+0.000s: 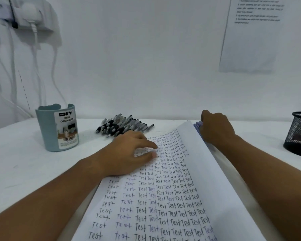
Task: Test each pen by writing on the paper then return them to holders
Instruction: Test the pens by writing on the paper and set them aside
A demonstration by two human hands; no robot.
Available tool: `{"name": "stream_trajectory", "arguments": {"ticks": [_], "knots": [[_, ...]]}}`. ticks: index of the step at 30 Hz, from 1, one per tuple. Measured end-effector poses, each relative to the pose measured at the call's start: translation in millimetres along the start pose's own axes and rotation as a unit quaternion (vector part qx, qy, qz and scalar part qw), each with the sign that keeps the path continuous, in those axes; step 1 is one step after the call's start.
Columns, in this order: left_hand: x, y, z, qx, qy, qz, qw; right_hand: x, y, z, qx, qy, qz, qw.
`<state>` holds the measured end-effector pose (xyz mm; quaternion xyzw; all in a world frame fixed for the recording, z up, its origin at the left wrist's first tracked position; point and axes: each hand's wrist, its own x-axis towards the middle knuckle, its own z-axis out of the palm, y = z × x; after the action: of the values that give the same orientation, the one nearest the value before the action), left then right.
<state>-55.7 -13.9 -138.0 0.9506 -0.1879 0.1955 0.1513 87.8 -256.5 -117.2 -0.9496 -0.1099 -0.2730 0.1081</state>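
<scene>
Both my grips are down at the paper: my left hand lies flat and open on the written sheet, fingers spread loosely with the fingertips touching the rows of "Test", holding nothing. My right hand is curled over at the far right of the paper, just behind a lifted page that stands up tilted between my two hands. Its fingers are turned away from me, over a bluish bundle at the page's top edge; I cannot tell whether it is closed on anything or only resting there.

That sheet runs from the near edge of the worktop toward its middle, covered almost fully in columns of the handwritten word.

Just beyond my left hand, toward the far edge, a heap of pens with black grips and clear barrels lies loose on the worktop, none of them in a holder. At the far left stands a pale blue desk organizer labelled "DIY", upright, well apart from the pens. At the right edge a black mesh holder is partly cut off by the frame.

Behind the worktop, a printed sheet hangs on the wall at upper right; white cables hang from a plug at upper left.
</scene>
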Motion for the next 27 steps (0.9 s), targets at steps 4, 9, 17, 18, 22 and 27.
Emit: {"name": "stream_trajectory", "arguments": {"ticks": [4, 9, 17, 18, 22, 27], "knots": [[1, -3, -3, 0.004, 0.035, -0.014, 0.999, 3, 8, 20, -0.018, -0.001, -0.006, 1.0], [-1, -3, -3, -0.002, 0.06, -0.02, 0.998, -5, 7, 11, 0.035, -0.022, 0.012, 0.999], [-3, -9, -19, 0.07, 0.278, -0.026, 0.958, -24, -7, -8, 0.032, -0.018, -0.012, 0.999], [-4, -12, -26, 0.101, 0.323, -0.036, 0.94, -24, -9, -8, 0.034, -0.014, -0.018, 0.999], [-12, -22, -38, 0.195, 0.439, -0.105, 0.871, -26, -10, -3, 0.039, 0.01, -0.032, 0.999], [-24, -41, -44, 0.19, 0.472, -0.195, 0.839, -23, -8, -6, 0.053, -0.004, -0.047, 0.997]]}}
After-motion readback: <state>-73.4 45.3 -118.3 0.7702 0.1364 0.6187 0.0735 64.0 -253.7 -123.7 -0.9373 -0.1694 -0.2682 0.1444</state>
